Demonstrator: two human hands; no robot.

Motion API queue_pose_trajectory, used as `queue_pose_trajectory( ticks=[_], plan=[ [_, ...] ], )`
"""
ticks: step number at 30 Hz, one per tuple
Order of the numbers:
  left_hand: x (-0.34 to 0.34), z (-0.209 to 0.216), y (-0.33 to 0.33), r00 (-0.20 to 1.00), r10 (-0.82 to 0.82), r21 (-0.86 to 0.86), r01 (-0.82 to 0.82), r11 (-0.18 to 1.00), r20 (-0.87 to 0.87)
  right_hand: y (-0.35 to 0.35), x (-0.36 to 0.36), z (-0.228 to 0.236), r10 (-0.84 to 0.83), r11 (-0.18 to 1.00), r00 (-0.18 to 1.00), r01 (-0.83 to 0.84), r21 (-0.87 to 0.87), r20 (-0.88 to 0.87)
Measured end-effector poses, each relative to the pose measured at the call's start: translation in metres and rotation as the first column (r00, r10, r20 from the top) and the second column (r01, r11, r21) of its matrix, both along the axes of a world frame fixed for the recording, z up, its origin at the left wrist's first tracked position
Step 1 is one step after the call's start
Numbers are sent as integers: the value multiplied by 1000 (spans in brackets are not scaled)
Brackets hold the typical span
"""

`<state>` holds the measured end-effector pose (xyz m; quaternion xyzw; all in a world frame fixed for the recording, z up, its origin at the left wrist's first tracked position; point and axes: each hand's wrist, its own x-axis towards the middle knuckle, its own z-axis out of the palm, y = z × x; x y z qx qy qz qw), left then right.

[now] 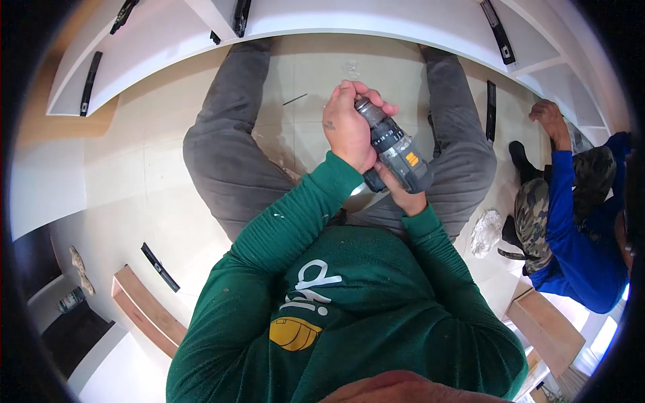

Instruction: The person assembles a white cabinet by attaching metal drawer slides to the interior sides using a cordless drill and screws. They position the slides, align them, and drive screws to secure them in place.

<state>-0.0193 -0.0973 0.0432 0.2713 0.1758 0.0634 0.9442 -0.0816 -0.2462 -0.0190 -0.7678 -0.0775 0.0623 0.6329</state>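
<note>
Pale floor tiles (134, 181) beneath; left hand (348, 127) wraps the cordless drill (395, 151) chuck, right hand (408, 198) clamped on its handle, over the lap. Best keep that chuck grip firm while twisting.

Both your forearms come up from the lower edge in green sleeves and meet at centre, elbows bent and tucked in. Your left hand (347, 127) is raised highest, back of hand toward the camera, fingers (376, 101) curled over and closed around what it holds, thumb side hidden. Your right hand (405, 196) sits lower and just right of the left wrist, mostly covered, only palm heel and part of the fingers showing, wrapped in a closed grip. Wrists close together, nearly touching. Your legs stretch forward, spread apart, knees bent outward.
</note>
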Motion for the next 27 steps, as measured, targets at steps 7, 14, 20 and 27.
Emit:
queue_pose_trajectory(
  ticks=[7,14,20,27],
  plan=[
    [-3,3,1,999,-28,59,27,998,24,5,3,5,-13,1000,981,12,10,192],
    [-4,6,2,999,-49,79,48,996,8,9,0,7,-51,997,983,62,-55,176],
    [-8,-1,1,993,-118,32,119,992,-32,2,2,14,26,963,962,50,-266,273],
    [-6,0,-5,950,-304,-34,303,952,-71,-4,0,1,-84,946,955,166,-278,284]
  ],
)
